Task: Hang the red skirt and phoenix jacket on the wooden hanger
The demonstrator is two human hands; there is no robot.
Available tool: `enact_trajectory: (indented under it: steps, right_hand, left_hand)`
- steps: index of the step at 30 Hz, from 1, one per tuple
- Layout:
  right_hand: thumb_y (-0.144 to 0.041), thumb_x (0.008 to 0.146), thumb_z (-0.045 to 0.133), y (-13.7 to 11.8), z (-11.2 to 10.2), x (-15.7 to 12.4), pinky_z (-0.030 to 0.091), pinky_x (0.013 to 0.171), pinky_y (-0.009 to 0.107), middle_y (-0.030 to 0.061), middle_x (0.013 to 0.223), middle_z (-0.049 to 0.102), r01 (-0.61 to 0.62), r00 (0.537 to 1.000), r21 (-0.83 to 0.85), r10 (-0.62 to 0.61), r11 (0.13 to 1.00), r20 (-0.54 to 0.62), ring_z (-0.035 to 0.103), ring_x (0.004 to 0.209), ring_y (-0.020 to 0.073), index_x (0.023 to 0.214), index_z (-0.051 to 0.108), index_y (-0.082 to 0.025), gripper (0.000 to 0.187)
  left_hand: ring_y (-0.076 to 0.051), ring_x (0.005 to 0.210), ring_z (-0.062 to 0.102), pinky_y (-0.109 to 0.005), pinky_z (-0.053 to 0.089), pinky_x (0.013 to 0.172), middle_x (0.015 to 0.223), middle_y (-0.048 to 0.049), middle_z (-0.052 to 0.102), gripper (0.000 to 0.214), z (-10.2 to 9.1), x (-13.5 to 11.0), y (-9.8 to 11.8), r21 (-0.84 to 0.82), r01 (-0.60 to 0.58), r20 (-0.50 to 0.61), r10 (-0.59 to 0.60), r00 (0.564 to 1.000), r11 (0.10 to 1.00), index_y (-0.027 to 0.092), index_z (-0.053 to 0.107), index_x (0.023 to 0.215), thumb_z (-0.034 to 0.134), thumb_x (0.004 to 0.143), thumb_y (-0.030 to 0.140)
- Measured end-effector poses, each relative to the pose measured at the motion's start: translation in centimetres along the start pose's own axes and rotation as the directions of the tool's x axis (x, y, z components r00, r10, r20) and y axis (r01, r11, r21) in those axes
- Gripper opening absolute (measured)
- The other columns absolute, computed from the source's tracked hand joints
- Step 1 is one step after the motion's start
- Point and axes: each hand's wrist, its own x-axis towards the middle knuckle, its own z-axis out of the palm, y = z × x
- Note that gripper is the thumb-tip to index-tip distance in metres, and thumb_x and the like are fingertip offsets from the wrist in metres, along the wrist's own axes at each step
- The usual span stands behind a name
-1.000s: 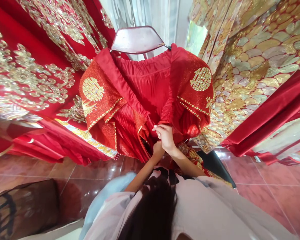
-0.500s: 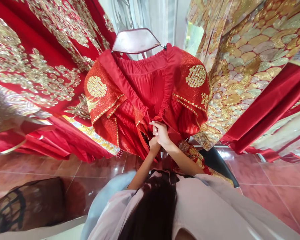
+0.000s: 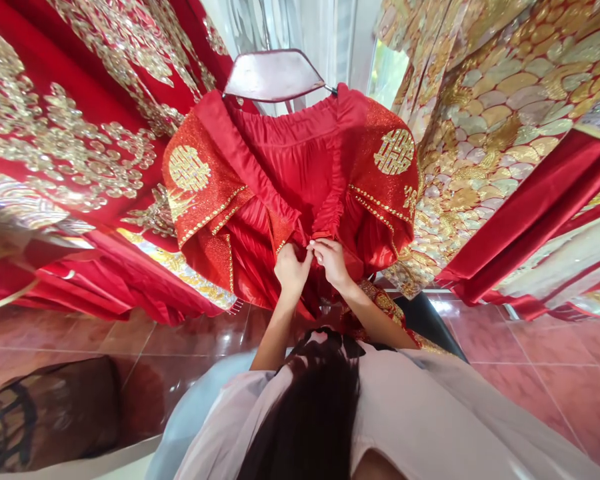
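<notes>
A red garment (image 3: 290,167) with gold emblems on both sides hangs from a dark wooden hanger (image 3: 273,75) in front of me. My left hand (image 3: 290,270) and my right hand (image 3: 333,261) are side by side at its lower middle. Both are closed, pinching the red fabric where the two front edges meet, fingertips almost touching. Red pleated cloth falls below my hands.
Red robes with heavy gold embroidery (image 3: 65,140) hang on the left, a gold scale-patterned garment (image 3: 500,127) on the right. Red drapes (image 3: 540,213) lie beside it. The floor is glossy red tile (image 3: 525,347). A brown cushion (image 3: 50,407) sits at lower left.
My left hand has come up from under my right hand to sit beside it. Both now pinch the fabric slightly higher on the garment.
</notes>
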Motion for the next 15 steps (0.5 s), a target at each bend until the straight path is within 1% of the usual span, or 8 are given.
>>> enact_trajectory:
  steps: [1, 2, 4, 5, 7, 10, 13, 15]
  right_hand:
    - [-0.034, 0.063, 0.064, -0.1, -0.1, 0.0, 0.014, 0.044, 0.022, -0.0066, 0.042, 0.029, 0.001, 1.000, -0.006, -0.001, 1.000, 0.007, 0.024, 0.042, 0.0027, 0.060, 0.059, -0.013, 0.022]
    - [-0.034, 0.063, 0.064, 0.0, -0.2, 0.0, 0.013, 0.044, 0.022, -0.0068, 0.042, 0.028, -0.002, 1.000, -0.012, 0.002, 1.000, 0.015, 0.023, 0.042, 0.0027, 0.061, 0.060, -0.013, 0.022]
    - [-0.035, 0.064, 0.062, 0.1, -0.2, 0.0, 0.012, 0.043, 0.022, -0.0072, 0.041, 0.027, -0.015, 0.999, -0.019, 0.015, 1.000, 0.035, 0.022, 0.041, 0.0026, 0.062, 0.059, -0.013, 0.022]
    - [-0.035, 0.065, 0.062, 0.2, -0.1, 0.0, 0.011, 0.043, 0.022, -0.0072, 0.041, 0.027, -0.025, 0.999, -0.020, 0.026, 0.999, 0.047, 0.021, 0.040, 0.0025, 0.061, 0.058, -0.013, 0.023]
    - [-0.036, 0.066, 0.061, 0.4, 0.2, -0.1, 0.010, 0.042, 0.022, -0.0071, 0.041, 0.029, -0.052, 0.995, -0.022, 0.054, 0.998, 0.082, 0.020, 0.039, 0.0024, 0.060, 0.056, -0.013, 0.024]
    - [-0.034, 0.066, 0.063, 0.8, 0.6, -0.3, 0.010, 0.042, 0.022, -0.0068, 0.041, 0.031, -0.090, 0.988, -0.022, 0.092, 0.996, 0.120, 0.021, 0.038, 0.0021, 0.060, 0.056, -0.013, 0.023]
    - [-0.031, 0.067, 0.061, 1.0, 1.1, -0.3, 0.009, 0.042, 0.022, -0.0071, 0.041, 0.030, -0.106, 0.989, 0.004, 0.105, 0.994, 0.104, 0.020, 0.037, 0.0022, 0.058, 0.053, -0.014, 0.021]
    - [-0.029, 0.067, 0.060, 0.9, 1.6, -0.3, 0.009, 0.042, 0.022, -0.0072, 0.041, 0.028, -0.101, 0.992, 0.032, 0.098, 0.994, 0.076, 0.019, 0.038, 0.0021, 0.055, 0.048, -0.015, 0.022]
  left_hand:
    - [-0.023, 0.097, 0.059, -0.028, 0.047, 0.078, 0.099, -0.0102, 0.061, 0.031, -0.3, 0.4, 0.3, -0.006, -0.045, -0.034, 0.045, 0.998, 0.999, 0.013, 0.057, 0.102, 0.052, 0.087, 0.041]
    - [-0.023, 0.098, 0.058, -0.028, 0.047, 0.079, 0.100, -0.0105, 0.061, 0.028, -0.5, 0.8, 0.5, -0.009, -0.096, -0.038, 0.096, 0.995, 0.995, 0.013, 0.057, 0.102, 0.053, 0.086, 0.036]
    - [-0.023, 0.102, 0.057, -0.027, 0.046, 0.083, 0.104, -0.0109, 0.060, 0.021, -0.6, 1.6, 0.9, -0.013, -0.179, 0.016, 0.179, 0.984, 0.984, 0.013, 0.058, 0.102, 0.050, 0.087, 0.025]
    - [-0.023, 0.103, 0.056, -0.027, 0.045, 0.084, 0.105, -0.0109, 0.060, 0.019, -0.5, 1.8, 0.9, -0.017, -0.201, 0.042, 0.201, 0.979, 0.980, 0.013, 0.058, 0.101, 0.047, 0.087, 0.021]
    - [-0.022, 0.104, 0.056, -0.027, 0.045, 0.086, 0.104, -0.0107, 0.061, 0.021, -0.3, 2.1, 0.7, -0.021, -0.197, 0.067, 0.198, 0.978, 0.980, 0.014, 0.060, 0.097, 0.042, 0.088, 0.015]
    - [-0.022, 0.100, 0.058, -0.026, 0.046, 0.082, 0.097, -0.0111, 0.063, 0.026, 0.0, 1.8, 0.1, -0.014, -0.155, 0.084, 0.155, 0.984, 0.988, 0.014, 0.063, 0.093, 0.037, 0.089, 0.013]
    - [-0.021, 0.093, 0.062, -0.026, 0.046, 0.078, 0.088, -0.0111, 0.065, 0.030, 0.3, 1.3, -0.4, -0.016, -0.124, 0.117, 0.125, 0.985, 0.992, 0.013, 0.065, 0.081, 0.036, 0.090, 0.014]
    - [-0.021, 0.090, 0.063, -0.026, 0.046, 0.077, 0.086, -0.0111, 0.065, 0.030, 0.4, 1.1, -0.5, -0.018, -0.107, 0.131, 0.109, 0.985, 0.994, 0.013, 0.065, 0.078, 0.038, 0.090, 0.016]
